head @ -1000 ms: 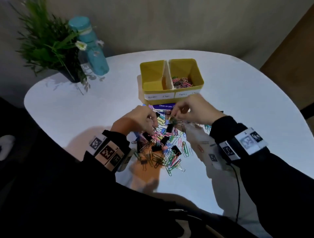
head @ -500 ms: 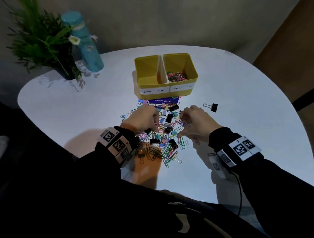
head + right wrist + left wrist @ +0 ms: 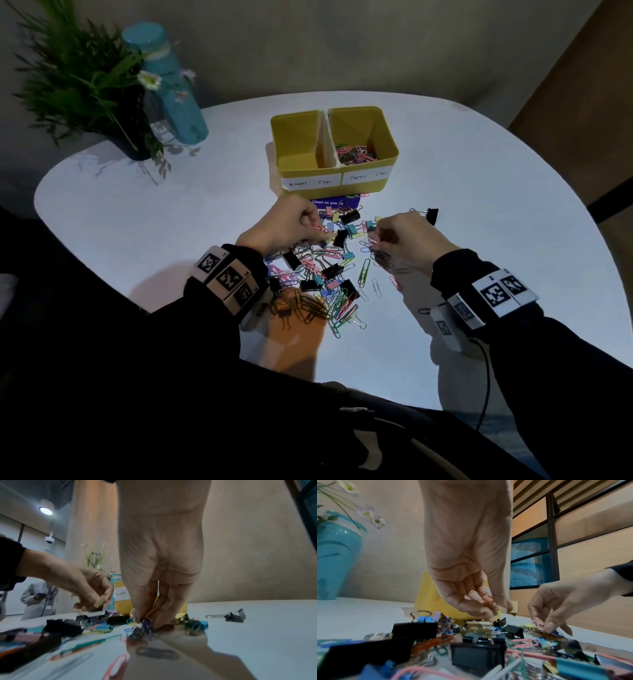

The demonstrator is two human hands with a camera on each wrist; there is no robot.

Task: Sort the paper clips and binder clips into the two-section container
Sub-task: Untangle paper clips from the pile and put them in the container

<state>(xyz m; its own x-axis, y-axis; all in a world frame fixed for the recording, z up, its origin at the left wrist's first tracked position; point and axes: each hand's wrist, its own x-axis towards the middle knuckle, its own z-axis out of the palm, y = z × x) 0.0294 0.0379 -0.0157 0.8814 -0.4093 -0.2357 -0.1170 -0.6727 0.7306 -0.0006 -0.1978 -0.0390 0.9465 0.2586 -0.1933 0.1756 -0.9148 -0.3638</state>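
The yellow two-section container (image 3: 387, 161) stands at the table's far middle. Its left section is labelled binder clips, and its right section holds coloured paper clips (image 3: 356, 154). In front of it lies a mixed pile of paper clips and binder clips (image 3: 325, 277). At the pile's far left, my left hand (image 3: 323, 236) pinches a small pale yellow binder clip (image 3: 99, 602). My right hand (image 3: 373, 240) is at the pile's right side. Its fingertips (image 3: 142, 619) pinch a few purple and blue paper clips (image 3: 146, 625) on the table.
One black binder clip (image 3: 432, 215) lies apart, right of the pile. A purple card (image 3: 334, 202) sits under the container's front. A potted plant (image 3: 85, 89) and a teal bottle (image 3: 171, 85) stand at the far left. A person (image 3: 39, 599) stands beyond the table.
Both hands have come back from just in front of the container down onto the pile. The left now pinches a yellow binder clip, while the right pinches paper clips.
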